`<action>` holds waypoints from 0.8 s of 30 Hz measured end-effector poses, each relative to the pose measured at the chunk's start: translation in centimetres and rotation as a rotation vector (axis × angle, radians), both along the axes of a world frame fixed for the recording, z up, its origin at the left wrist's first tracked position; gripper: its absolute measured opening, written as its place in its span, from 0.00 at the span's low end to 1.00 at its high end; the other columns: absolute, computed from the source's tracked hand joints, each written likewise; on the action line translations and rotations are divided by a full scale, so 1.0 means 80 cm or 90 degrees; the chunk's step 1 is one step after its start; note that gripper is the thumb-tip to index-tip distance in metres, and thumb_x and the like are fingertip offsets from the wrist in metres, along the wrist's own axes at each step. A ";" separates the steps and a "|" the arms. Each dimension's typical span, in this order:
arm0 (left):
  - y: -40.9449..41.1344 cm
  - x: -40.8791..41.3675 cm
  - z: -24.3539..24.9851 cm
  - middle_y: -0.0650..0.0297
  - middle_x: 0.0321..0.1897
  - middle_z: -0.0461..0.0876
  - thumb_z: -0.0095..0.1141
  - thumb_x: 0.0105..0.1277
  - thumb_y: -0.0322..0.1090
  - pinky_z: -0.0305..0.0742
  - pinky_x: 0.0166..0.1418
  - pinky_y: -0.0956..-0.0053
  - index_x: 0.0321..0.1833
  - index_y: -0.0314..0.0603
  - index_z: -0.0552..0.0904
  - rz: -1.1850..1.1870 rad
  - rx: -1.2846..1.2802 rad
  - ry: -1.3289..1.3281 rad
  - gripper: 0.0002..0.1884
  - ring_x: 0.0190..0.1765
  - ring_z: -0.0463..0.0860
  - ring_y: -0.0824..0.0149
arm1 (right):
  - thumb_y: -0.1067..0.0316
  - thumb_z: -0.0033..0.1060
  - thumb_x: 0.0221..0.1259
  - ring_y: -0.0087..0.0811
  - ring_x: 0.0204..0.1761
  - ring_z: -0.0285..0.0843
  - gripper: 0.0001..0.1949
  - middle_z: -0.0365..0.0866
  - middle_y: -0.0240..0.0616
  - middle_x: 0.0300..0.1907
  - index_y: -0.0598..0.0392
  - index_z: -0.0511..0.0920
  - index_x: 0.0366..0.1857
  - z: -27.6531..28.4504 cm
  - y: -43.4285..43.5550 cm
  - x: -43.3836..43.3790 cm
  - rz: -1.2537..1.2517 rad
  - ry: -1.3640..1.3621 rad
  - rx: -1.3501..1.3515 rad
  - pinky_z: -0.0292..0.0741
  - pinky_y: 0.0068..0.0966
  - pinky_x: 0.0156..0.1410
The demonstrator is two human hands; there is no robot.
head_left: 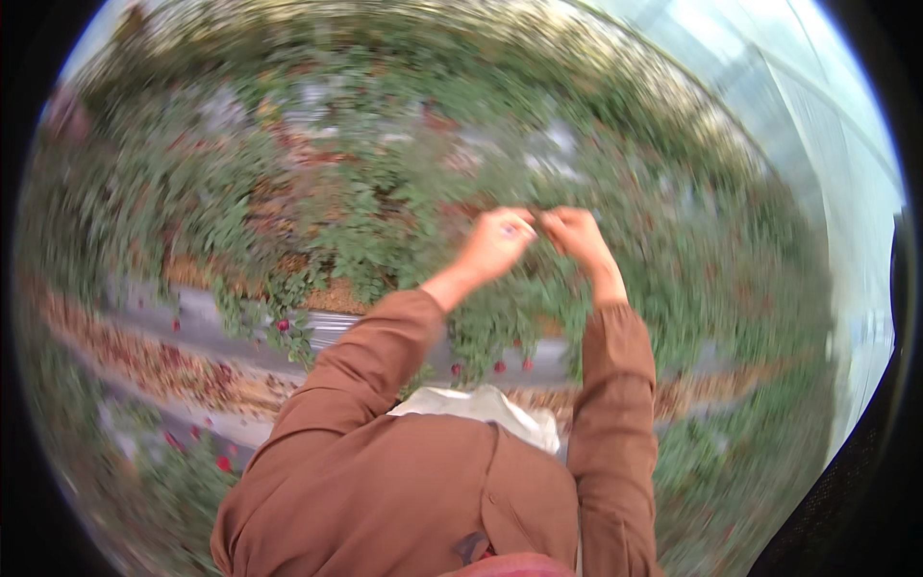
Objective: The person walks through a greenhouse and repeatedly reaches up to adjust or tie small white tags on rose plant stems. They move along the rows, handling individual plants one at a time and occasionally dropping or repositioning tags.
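Observation:
My left hand (497, 241) and my right hand (579, 234) are raised over leafy green plants (382, 223), their fingertips almost meeting. The fingers of both are curled in, and a small dark bit shows between the fingertips. Blur hides what it is and whether either hand grips it. Below the hands, a few red flowers (500, 366) hang low on the foliage. At my waist, in front of my brown top, is a white cloth or bag (483, 407).
Silvery-grey plastic mulch film (216, 314) edges the bed. A soil path (195, 375) strewn with dark red petals runs across in front of me. More plants with red flowers (223, 464) grow at lower left. Translucent plastic sheeting (829, 144) forms a wall on the right.

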State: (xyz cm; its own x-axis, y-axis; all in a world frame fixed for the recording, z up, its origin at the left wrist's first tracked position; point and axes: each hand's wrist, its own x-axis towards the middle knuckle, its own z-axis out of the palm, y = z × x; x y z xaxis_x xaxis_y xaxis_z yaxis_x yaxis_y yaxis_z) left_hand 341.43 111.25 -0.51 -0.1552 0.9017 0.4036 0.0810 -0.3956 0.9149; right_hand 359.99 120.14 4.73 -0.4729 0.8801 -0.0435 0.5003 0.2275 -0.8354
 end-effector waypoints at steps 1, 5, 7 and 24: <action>0.005 0.011 0.004 0.56 0.50 0.90 0.65 0.66 0.31 0.80 0.59 0.69 0.41 0.36 0.90 -0.048 -0.039 -0.042 0.06 0.52 0.86 0.67 | 0.57 0.67 0.70 0.17 0.20 0.71 0.14 0.78 0.26 0.20 0.58 0.89 0.37 0.008 -0.010 0.000 0.004 0.000 0.003 0.66 0.21 0.25; 0.039 0.037 -0.022 0.62 0.35 0.90 0.64 0.68 0.29 0.80 0.49 0.71 0.35 0.35 0.88 -0.122 -0.027 -0.141 0.05 0.42 0.85 0.73 | 0.60 0.62 0.73 0.19 0.21 0.78 0.14 0.82 0.30 0.22 0.60 0.88 0.36 0.033 -0.029 0.000 0.004 -0.106 0.056 0.71 0.22 0.25; 0.040 0.031 -0.021 0.60 0.29 0.88 0.66 0.63 0.33 0.79 0.43 0.68 0.31 0.36 0.88 -0.101 -0.035 -0.117 0.07 0.36 0.84 0.72 | 0.62 0.59 0.75 0.21 0.20 0.80 0.14 0.83 0.31 0.22 0.61 0.88 0.36 0.031 -0.034 -0.004 0.013 -0.104 0.070 0.71 0.23 0.25; 0.003 0.017 -0.014 0.60 0.31 0.89 0.65 0.67 0.30 0.78 0.43 0.74 0.34 0.32 0.87 -0.119 -0.082 -0.141 0.07 0.37 0.84 0.73 | 0.70 0.53 0.77 0.23 0.27 0.82 0.09 0.87 0.38 0.33 0.63 0.81 0.49 0.022 -0.061 -0.005 0.136 -0.004 0.108 0.78 0.24 0.33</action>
